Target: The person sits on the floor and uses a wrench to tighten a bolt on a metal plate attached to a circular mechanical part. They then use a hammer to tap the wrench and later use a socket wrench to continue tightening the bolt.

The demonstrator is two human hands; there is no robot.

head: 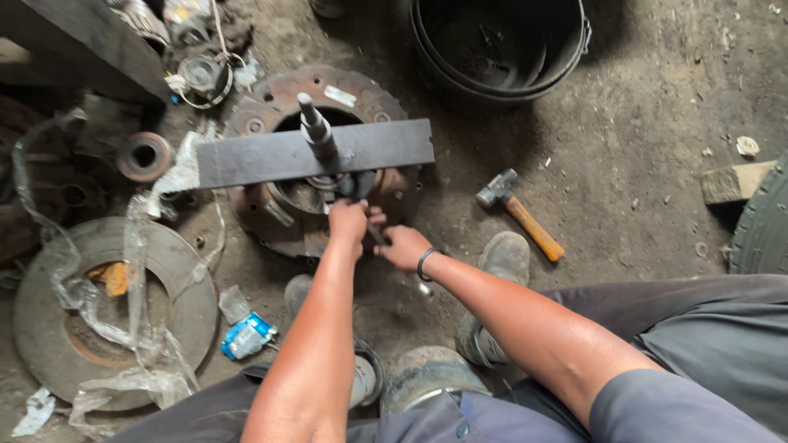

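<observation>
A rusty round clutch housing lies on the dirt floor. A flat dark steel bar lies across it, and a threaded shaft stands up through the bar's middle. My left hand is closed on a dark tool handle just below the shaft. My right hand, with a black band on the wrist, grips the lower end of the same dark tool. Both hands sit over the housing's near rim.
A hammer with a wooden handle lies right of the housing. A black bucket stands at the back. A round disc draped in clear plastic lies left, with a small blue packet beside it. My shoes are near the housing.
</observation>
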